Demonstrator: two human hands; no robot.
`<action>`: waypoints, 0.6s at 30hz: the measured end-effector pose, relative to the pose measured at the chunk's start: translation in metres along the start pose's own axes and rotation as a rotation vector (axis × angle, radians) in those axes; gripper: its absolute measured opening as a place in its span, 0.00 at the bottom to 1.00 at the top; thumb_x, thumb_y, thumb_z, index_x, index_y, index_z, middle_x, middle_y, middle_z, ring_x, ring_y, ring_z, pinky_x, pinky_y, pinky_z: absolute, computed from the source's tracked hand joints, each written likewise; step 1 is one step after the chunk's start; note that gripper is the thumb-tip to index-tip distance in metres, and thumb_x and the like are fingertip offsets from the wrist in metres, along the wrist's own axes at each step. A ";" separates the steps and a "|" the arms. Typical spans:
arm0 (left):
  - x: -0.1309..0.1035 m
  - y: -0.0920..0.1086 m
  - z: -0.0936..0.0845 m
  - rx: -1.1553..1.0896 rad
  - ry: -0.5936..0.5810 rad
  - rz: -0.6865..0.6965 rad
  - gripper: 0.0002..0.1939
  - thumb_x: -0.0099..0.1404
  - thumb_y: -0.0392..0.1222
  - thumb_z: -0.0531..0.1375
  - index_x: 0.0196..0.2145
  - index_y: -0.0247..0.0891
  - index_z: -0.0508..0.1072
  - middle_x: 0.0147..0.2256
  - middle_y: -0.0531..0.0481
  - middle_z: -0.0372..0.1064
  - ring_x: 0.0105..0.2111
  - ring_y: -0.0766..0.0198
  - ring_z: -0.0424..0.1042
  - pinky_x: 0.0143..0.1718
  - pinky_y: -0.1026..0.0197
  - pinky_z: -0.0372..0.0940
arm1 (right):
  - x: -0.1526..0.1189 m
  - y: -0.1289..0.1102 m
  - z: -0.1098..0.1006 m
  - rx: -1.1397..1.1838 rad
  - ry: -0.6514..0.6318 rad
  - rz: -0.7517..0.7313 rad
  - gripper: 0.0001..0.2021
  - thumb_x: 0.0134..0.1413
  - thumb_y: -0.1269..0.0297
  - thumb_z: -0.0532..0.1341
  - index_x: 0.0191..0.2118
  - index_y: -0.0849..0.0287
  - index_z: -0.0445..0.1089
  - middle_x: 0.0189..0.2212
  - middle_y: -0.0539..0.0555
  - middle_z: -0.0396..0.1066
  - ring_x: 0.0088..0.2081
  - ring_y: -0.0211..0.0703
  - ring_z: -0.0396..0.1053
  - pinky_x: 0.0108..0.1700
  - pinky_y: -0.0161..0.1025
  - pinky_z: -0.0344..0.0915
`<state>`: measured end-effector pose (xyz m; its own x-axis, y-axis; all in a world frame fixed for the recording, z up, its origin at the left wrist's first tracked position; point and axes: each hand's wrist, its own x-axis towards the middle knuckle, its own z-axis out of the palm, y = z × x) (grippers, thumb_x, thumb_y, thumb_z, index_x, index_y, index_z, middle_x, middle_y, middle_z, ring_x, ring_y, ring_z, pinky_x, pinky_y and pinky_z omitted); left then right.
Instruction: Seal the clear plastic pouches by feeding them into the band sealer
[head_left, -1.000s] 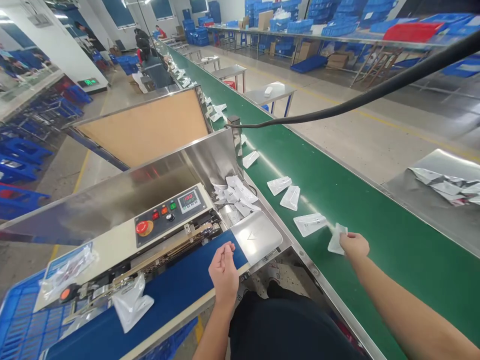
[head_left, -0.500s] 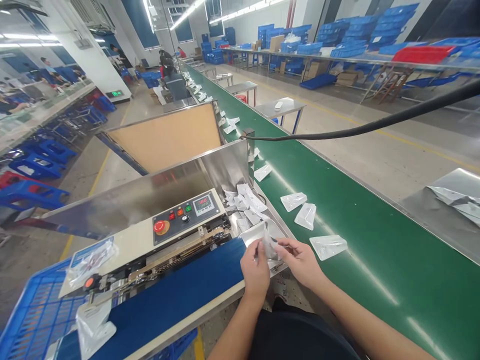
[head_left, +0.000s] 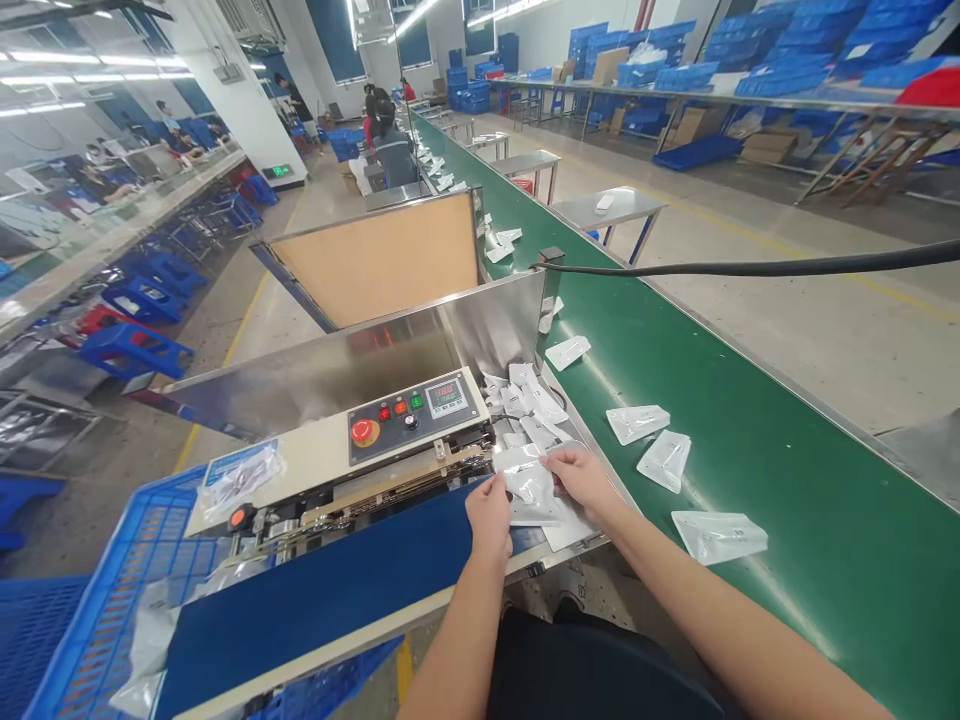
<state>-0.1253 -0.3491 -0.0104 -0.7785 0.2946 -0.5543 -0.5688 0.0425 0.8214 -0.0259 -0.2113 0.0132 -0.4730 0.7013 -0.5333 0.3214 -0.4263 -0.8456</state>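
Conveyor (head_left: 757, 430) green, scattered pouches (head_left: 664, 462) | blue crates (head_left: 787, 48) stacked across room | left fingers (head_left: 490, 492), right fingers (head_left: 562, 462) pinching white packet (head_left: 531, 490)

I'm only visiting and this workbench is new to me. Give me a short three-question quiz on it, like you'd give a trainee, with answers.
1. True or false: the bare left hand and the bare right hand are both at the same glossy white pouch.

2. On which side of the person does the wide green conveyor belt, with loose white pouches on it, run?
A) left
B) right
C) behind

3. Fill in: on the cream-coloured machine, the large round button at the left of the black control panel is ____.

Key: 1. True. 2. B. 3. Red.
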 end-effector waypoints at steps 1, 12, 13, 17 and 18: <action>0.006 0.003 -0.001 -0.021 0.017 -0.004 0.27 0.49 0.59 0.77 0.34 0.31 0.85 0.31 0.41 0.80 0.28 0.57 0.76 0.31 0.57 0.70 | 0.006 -0.004 0.008 0.000 -0.008 0.008 0.16 0.45 0.52 0.75 0.28 0.60 0.76 0.18 0.48 0.69 0.19 0.34 0.63 0.23 0.33 0.64; 0.013 0.030 -0.079 -0.081 0.182 0.082 0.22 0.52 0.53 0.77 0.36 0.32 0.84 0.35 0.43 0.82 0.34 0.55 0.79 0.37 0.56 0.73 | 0.001 0.000 0.050 -0.180 -0.201 -0.162 0.16 0.48 0.53 0.76 0.40 0.58 0.82 0.31 0.55 0.83 0.32 0.46 0.78 0.34 0.39 0.75; 0.010 0.032 -0.088 -0.083 0.207 0.083 0.20 0.55 0.50 0.77 0.38 0.32 0.84 0.37 0.42 0.82 0.36 0.53 0.81 0.40 0.54 0.74 | -0.001 0.004 0.033 -0.243 -0.181 -0.217 0.17 0.50 0.49 0.74 0.40 0.57 0.83 0.34 0.56 0.84 0.34 0.48 0.79 0.37 0.40 0.75; -0.010 0.033 -0.130 0.008 0.426 0.194 0.18 0.66 0.48 0.70 0.49 0.36 0.83 0.48 0.40 0.82 0.48 0.49 0.81 0.52 0.48 0.75 | 0.002 0.032 -0.080 -0.511 0.232 -0.282 0.24 0.58 0.41 0.62 0.42 0.56 0.84 0.38 0.60 0.84 0.41 0.58 0.79 0.46 0.51 0.74; -0.017 0.032 -0.140 0.085 0.502 0.253 0.20 0.67 0.51 0.69 0.53 0.38 0.82 0.50 0.40 0.81 0.49 0.48 0.81 0.54 0.47 0.74 | 0.004 0.043 -0.113 -0.574 0.401 -0.255 0.26 0.58 0.40 0.60 0.43 0.58 0.84 0.39 0.63 0.83 0.41 0.61 0.79 0.47 0.54 0.74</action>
<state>-0.1676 -0.4865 0.0060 -0.9302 -0.1839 -0.3178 -0.3411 0.1125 0.9333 0.0790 -0.1623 -0.0225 -0.2898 0.9400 -0.1800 0.6717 0.0658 -0.7379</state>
